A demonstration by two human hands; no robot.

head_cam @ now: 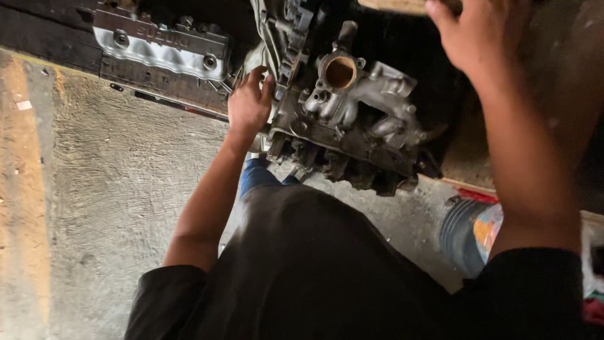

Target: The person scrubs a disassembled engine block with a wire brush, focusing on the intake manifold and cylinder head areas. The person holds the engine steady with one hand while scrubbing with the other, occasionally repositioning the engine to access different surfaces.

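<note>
A grimy metal engine block with its intake manifold (358, 119) stands on the floor in front of me, a round throttle opening on top. My left hand (249, 104) rests against the engine's left side, fingers curled on its edge. My right hand (478, 31) is raised at the top right, gripping a pale wooden piece (393, 5) that runs out of the frame. How much of the wooden piece there is stays hidden.
A silver valve cover (160, 41) lies at the top left on a dark board. Rough concrete floor (113, 189) spreads to the left. A grey ribbed container (462, 233) and colourful items sit at the right.
</note>
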